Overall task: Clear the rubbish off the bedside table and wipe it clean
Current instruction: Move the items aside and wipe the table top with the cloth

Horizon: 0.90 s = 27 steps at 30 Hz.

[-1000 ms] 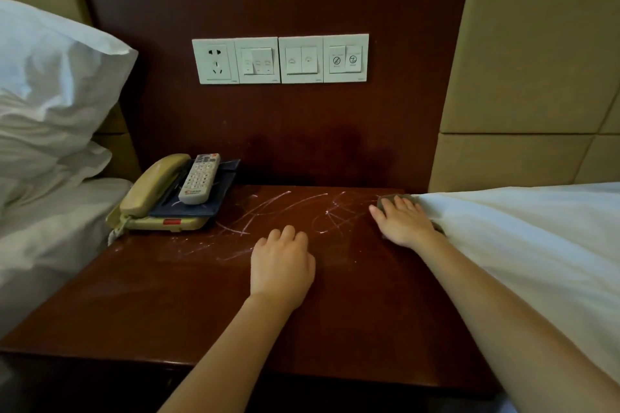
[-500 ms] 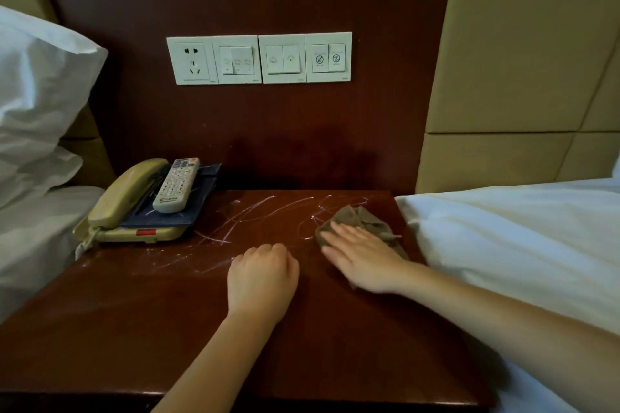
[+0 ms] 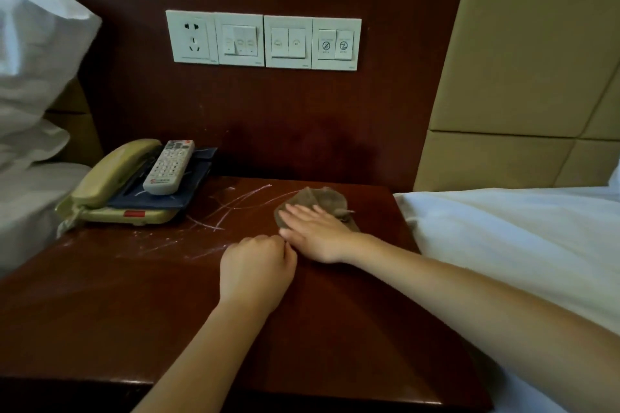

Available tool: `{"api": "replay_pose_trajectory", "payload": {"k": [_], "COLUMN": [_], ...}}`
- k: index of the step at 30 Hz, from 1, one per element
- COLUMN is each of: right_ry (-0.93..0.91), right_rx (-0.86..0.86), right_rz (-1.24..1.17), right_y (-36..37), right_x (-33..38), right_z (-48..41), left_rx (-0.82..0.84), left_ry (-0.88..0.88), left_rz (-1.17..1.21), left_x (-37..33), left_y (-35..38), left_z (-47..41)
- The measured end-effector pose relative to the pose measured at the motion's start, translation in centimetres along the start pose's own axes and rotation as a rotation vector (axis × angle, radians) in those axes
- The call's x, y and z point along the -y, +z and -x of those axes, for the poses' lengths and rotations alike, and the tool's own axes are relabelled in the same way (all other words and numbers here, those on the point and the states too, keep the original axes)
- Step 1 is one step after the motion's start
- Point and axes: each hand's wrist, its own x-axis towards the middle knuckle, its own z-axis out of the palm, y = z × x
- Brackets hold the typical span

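The dark red-brown bedside table (image 3: 100, 305) carries white scribble marks (image 3: 214, 221) across its back half. A crumpled brown cloth (image 3: 318, 201) lies at the back, right of centre. My right hand (image 3: 315, 235) lies flat on the cloth with straight fingers pointing left, pressing it down. My left hand (image 3: 255, 268) rests on the tabletop just in front of it, fingers curled under into a fist, holding nothing that I can see. The two hands almost touch.
A beige telephone (image 3: 110, 191) stands at the back left with a dark blue folder (image 3: 198, 164) and a white remote control (image 3: 171, 166) on it. White bedding (image 3: 520, 245) borders the table's right side, a pillow (image 3: 37, 54) its left. A socket and switch panel (image 3: 263, 40) is on the wall.
My right hand has slid the cloth leftward from the table's right edge by the bedding toward the middle. Scribbles on the right side are gone. My left hand has curled tighter.
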Motion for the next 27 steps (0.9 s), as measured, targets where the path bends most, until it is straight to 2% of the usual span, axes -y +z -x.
{"api": "replay_pose_trajectory", "payload": {"k": [2,4,7,9,12,17,19,22,25,27], "right_ry": [-0.051,0.012,0.348,0.486,0.461,0.123,0.043,0.128,0.366,0.453], "right_rx": [-0.015,-0.049,-0.125,-0.159,-0.129,-0.084,-0.08,-0.102,-0.15,-0.124], "right_rz": [-0.029,-0.024,-0.062,-0.084,-0.045,-0.001,-0.04,-0.062,-0.046,-0.07], "right_y": [-0.2,-0.9,-1.8,-1.8,-1.8,-1.2,-1.1,-1.9,-2.2,-1.7], "right_x": [-0.3,-3.6,-10.4,-13.1,-12.0,-2.8,-0.8,-4.5,-11.3,-15.0], "right_z": [0.0,-0.7,-1.4,-1.3,-2.1,-5.0,-5.7,-5.2,-3.2,-2.1], "left_rx": [-0.003,0.001,0.02,0.03,0.023,-0.002,-0.01,-0.003,0.013,0.004], "left_ry": [-0.017,-0.032,-0.03,-0.018,0.004,0.0,-0.004,0.013,0.011,0.027], "left_rz": [-0.002,0.02,0.005,0.02,0.032,0.04,0.035,0.04,0.065,0.06], "left_x": [0.2,0.3,0.4,0.3,0.5,0.3,0.2,0.4,0.4,0.4], "left_y": [0.1,0.5,0.3,0.4,0.4,0.2,0.3,0.3,0.5,0.2], "left_z": [0.0,0.2,0.2,0.2,0.0,0.1,0.1,-0.1,0.2,0.2]}}
